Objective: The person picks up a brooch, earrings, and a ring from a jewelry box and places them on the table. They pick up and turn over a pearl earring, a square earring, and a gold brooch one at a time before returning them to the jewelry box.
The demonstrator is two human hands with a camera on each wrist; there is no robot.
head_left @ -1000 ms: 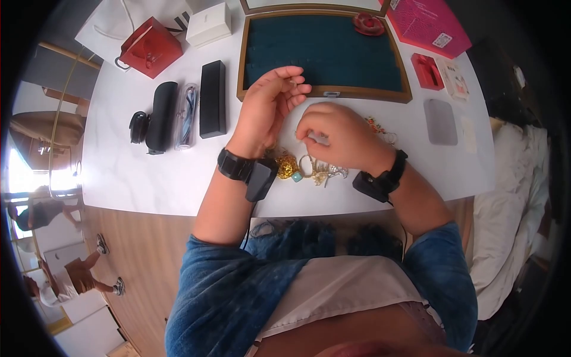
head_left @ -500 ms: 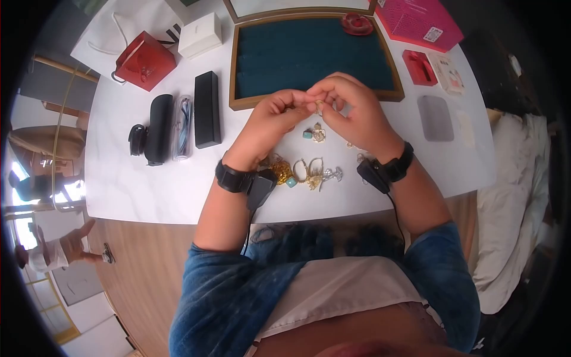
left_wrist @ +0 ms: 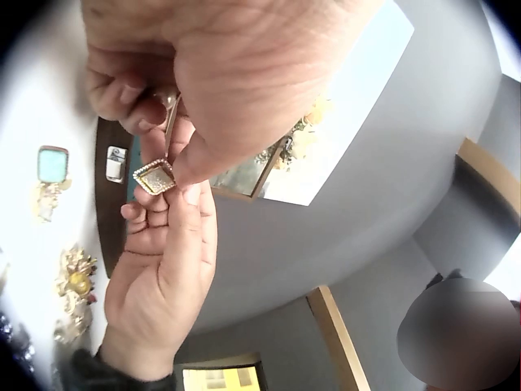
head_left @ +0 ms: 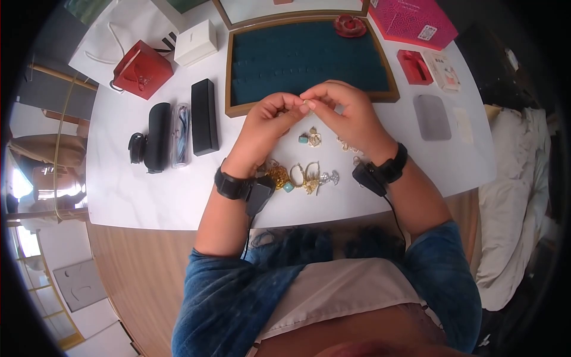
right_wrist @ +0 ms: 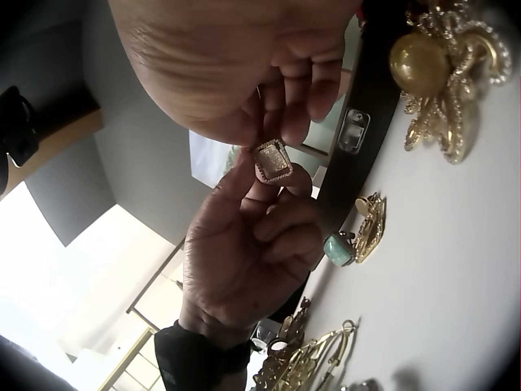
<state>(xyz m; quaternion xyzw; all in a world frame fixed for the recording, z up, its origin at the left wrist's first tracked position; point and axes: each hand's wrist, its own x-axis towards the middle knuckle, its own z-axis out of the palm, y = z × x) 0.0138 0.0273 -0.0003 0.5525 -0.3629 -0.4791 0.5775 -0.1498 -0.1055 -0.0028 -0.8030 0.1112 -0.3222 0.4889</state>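
Note:
Both hands meet above the white table [head_left: 148,184], just in front of a wooden tray [head_left: 309,59] lined in teal. My left hand [head_left: 291,109] and right hand [head_left: 315,98] pinch one small square gold jewel [left_wrist: 155,175] between their fingertips. The right wrist view shows the same jewel [right_wrist: 273,160] with a sparkling face. A thin pin with a pearl-like end [left_wrist: 169,99] rises from it into the left fingers. Below the hands lie a turquoise ring with a gold piece [head_left: 309,138], and nearer me a heap of gold and silver jewellery [head_left: 297,175].
Left of the tray lie a long black box [head_left: 204,108], a clear case [head_left: 180,134], a black case [head_left: 157,128] and a small pouch [head_left: 137,147]. A red bag [head_left: 141,68] and white box [head_left: 195,40] stand behind. On the right are a grey pad [head_left: 431,117], a red box [head_left: 414,66] and a pink box [head_left: 413,21].
A second ago my right hand was down at the jewellery heap and the left hand hovered loose. Both have since come together, pinching the square jewel in front of the tray.

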